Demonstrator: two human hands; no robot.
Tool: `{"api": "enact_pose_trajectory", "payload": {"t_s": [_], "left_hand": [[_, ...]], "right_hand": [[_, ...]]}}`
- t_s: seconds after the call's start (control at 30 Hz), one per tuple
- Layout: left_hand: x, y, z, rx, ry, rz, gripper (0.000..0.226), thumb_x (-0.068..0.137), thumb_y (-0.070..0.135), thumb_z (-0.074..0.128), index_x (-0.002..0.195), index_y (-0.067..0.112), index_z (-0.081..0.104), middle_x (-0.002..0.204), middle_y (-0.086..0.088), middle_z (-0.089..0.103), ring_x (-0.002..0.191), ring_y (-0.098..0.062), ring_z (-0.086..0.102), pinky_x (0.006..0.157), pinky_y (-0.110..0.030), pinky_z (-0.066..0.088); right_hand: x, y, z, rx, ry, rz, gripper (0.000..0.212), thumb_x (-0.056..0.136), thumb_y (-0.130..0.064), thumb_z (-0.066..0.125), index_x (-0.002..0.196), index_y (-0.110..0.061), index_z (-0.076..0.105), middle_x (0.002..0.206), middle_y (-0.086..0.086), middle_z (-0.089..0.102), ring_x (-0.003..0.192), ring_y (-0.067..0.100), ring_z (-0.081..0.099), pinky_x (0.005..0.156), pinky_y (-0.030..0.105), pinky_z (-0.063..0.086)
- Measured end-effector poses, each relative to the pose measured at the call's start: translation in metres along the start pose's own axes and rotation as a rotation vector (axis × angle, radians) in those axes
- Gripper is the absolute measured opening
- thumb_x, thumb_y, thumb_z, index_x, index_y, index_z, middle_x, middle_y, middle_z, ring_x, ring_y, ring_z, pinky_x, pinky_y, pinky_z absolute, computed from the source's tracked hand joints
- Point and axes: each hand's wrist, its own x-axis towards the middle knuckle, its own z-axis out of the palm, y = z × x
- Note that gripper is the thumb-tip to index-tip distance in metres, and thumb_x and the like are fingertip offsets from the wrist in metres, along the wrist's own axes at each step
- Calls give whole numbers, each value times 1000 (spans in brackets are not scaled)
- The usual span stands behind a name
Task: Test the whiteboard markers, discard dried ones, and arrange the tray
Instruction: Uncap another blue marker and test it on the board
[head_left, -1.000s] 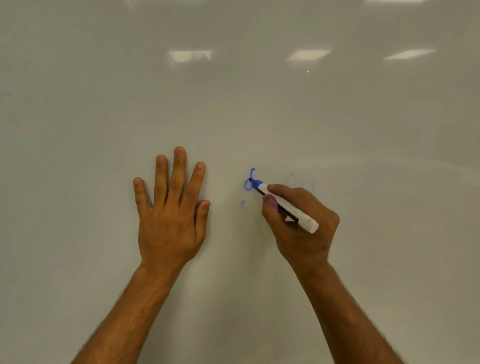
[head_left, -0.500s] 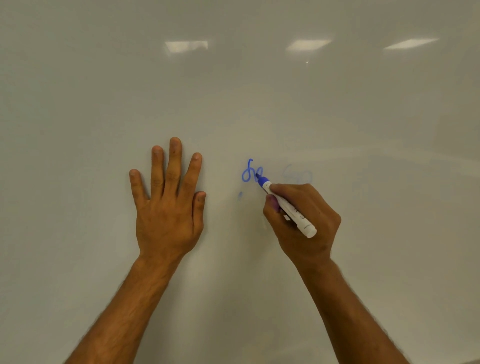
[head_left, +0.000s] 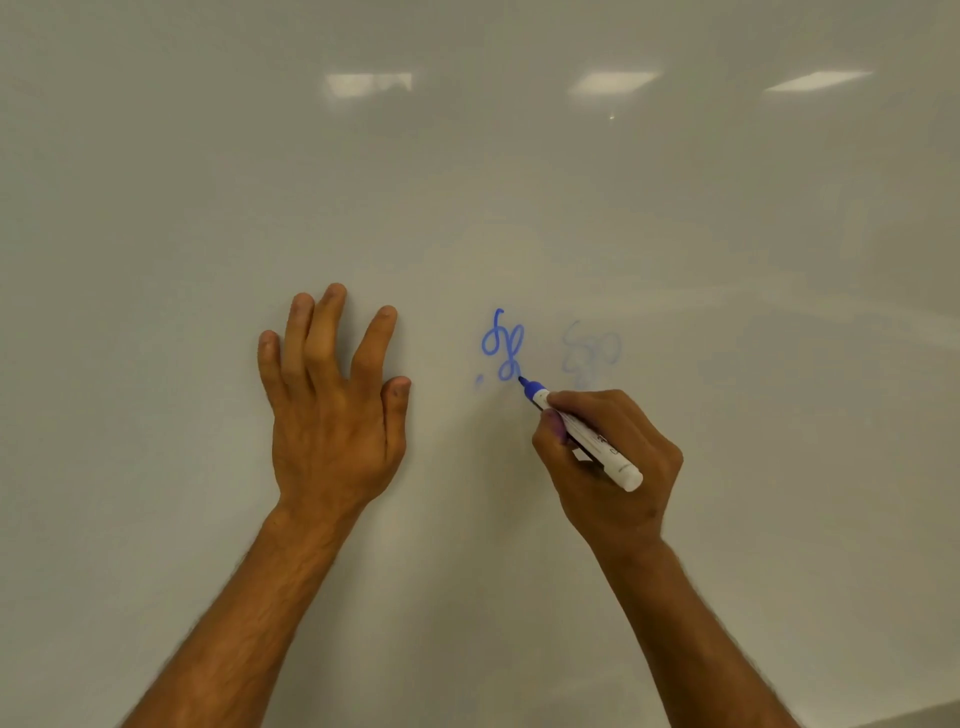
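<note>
Blue marker (head_left: 582, 434) gripped in right hand (head_left: 605, 467) fingers, tip touching whiteboard (head_left: 727, 260) at blue scribble (head_left: 503, 345), barrel slanted down-right. Left hand (head_left: 332, 405) spread, holding nothing, left of scribble.

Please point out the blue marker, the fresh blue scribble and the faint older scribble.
blue marker (head_left: 597, 441): head view, on its white barrel.
fresh blue scribble (head_left: 503, 345): head view, on its loops.
faint older scribble (head_left: 592, 351): head view, on its pale middle.
</note>
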Motion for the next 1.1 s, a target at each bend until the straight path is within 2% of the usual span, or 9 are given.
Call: {"api": "enact_pose_trajectory", "payload": {"t_s": [0.07,0.17,0.27,0.5,0.7,0.8,0.9,1.0,1.1], "left_hand": [[-2,0,1,22,38,-4,43,98,34,39,138,19,43,150,-13,26,137,-32,28,106,-52,24],[-4,2,1,12,62,-47,36,94,30,43,129,23,42,144,-6,30,117,-28,40,86,-45,26],[-5,3,1,-73,86,-51,38,84,17,45,122,20,42,135,-5,35,106,-26,44,80,-42,28],[-4,1,-1,-247,104,-13,31,82,4,47,111,12,42,117,-8,41,97,-26,45,80,-36,32],[-6,-2,-8,-409,108,28,26,87,-2,49,109,11,42,120,-10,39,103,-25,45,83,-36,44],[-11,3,-26,-633,59,-71,37,88,-7,58,116,11,43,123,-9,40,114,-10,46,91,-26,45],[-33,27,-53,-776,-73,-206,43,89,-2,63,124,17,48,114,9,55,104,-1,55,90,-22,46],[-64,60,-78,-921,-205,-354,43,91,3,63,125,26,51,108,16,67,103,-7,64,93,-19,47],[-87,83,-92,-1069,-331,-494,41,93,5,60,126,27,50,104,9,72,105,-17,67,97,-31,49]], "right_hand": [[-5,0,-3,-12,-3,35,4,79,-4,72,83,-4,74,76,3,70,64,11,63,61,24,52],[-5,-2,-5,-21,2,82,5,82,-9,71,84,-5,74,77,2,70,65,11,64,60,23,52],[-4,-6,-6,-16,-5,104,7,82,-11,69,84,-6,74,76,2,70,64,11,64,61,23,52],[-6,-14,-23,15,-21,134,15,85,-19,66,86,-7,74,78,0,70,65,8,64,61,18,50],[-2,-29,-48,80,-34,199,13,84,-18,65,87,-8,73,79,-1,70,68,7,66,60,20,51],[-3,-39,-64,190,-69,331,10,82,-20,66,88,-14,73,78,-7,71,69,12,68,59,26,55],[-10,-47,-77,335,-95,516,10,79,-22,66,86,-24,74,78,-4,72,65,21,68,57,34,57],[-22,-52,-87,436,-115,649,13,78,-10,67,82,-21,75,77,2,73,61,27,68,56,36,58],[-38,-57,-93,521,-179,739,24,79,-3,62,78,-22,76,74,3,73,63,26,70,55,32,59]]}}
